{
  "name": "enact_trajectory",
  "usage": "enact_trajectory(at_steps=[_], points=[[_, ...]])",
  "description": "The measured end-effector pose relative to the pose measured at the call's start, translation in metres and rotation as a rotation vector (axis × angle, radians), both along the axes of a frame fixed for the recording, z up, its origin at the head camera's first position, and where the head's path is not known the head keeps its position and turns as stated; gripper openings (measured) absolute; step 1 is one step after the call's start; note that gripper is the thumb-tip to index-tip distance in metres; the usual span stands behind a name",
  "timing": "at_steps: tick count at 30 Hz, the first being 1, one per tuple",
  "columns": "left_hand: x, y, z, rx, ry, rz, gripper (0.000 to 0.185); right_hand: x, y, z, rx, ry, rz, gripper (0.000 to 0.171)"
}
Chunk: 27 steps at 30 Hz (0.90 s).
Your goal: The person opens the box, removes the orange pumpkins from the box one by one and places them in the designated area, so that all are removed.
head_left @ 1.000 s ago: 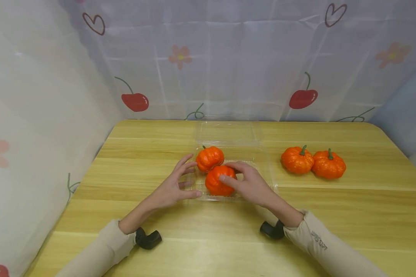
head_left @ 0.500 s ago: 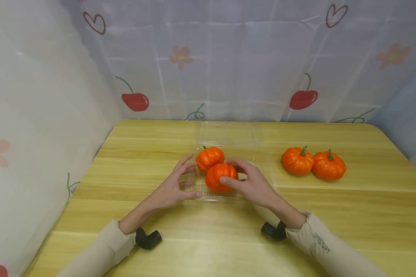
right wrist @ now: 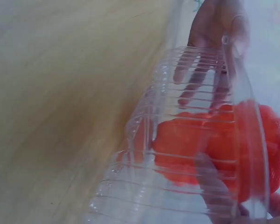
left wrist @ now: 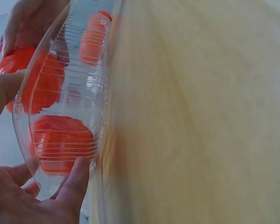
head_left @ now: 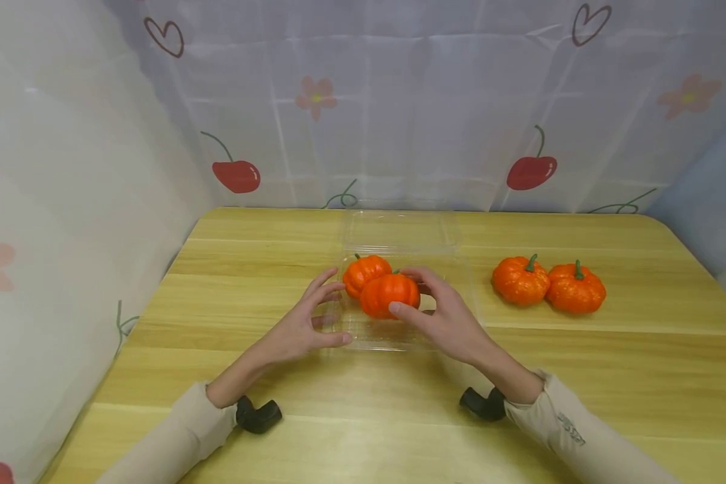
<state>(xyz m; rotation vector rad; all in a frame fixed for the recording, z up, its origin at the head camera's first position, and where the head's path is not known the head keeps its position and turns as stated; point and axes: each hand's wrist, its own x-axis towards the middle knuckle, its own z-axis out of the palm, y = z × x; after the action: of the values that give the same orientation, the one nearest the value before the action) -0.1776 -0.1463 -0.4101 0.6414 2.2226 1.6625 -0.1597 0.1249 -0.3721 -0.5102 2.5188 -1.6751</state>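
My right hand [head_left: 454,326] grips an orange toy pumpkin [head_left: 388,297], fingers behind it and thumb on its near side. It is lifted a little inside a clear plastic clamshell container [head_left: 393,348]. A second orange pumpkin [head_left: 364,274] with a green stem lies tilted in the container's back left. My left hand [head_left: 290,331] stands at the container's left front corner with fingers spread. In the left wrist view, its fingertips [left wrist: 79,172] touch the clear side wall. The right wrist view shows the held pumpkin [right wrist: 270,140] through the ribbed plastic.
Two more orange pumpkins [head_left: 520,281] sit side by side on the wooden table [head_left: 363,417], right of the container. The container's clear lid [head_left: 399,230] lies folded back toward the patterned curtain [head_left: 399,121]. Dark wrist mounts [head_left: 259,415] hang at both cuffs.
My right hand has raised the near pumpkin and shifted it slightly back and right; its stem now shows at the top. The left hand has stayed at the container's corner.
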Motion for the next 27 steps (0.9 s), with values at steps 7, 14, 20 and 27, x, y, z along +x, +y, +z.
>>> enact_trajectory(at_steps=[7,14,20,27], points=[[0.000,0.000,0.000,0.001,0.008,0.000,0.106,0.011,0.003,0.009,-0.051,0.015,0.018,0.054],[0.000,0.000,-0.001,0.008,0.012,0.001,0.106,0.021,0.009,0.016,-0.094,0.049,0.043,0.050],[-0.001,0.000,-0.003,0.004,0.020,0.002,0.106,0.026,0.014,0.017,-0.129,0.034,0.070,0.050],[-0.001,0.000,-0.002,-0.002,0.016,0.002,0.106,0.029,0.017,0.016,-0.178,0.007,0.054,0.058]])
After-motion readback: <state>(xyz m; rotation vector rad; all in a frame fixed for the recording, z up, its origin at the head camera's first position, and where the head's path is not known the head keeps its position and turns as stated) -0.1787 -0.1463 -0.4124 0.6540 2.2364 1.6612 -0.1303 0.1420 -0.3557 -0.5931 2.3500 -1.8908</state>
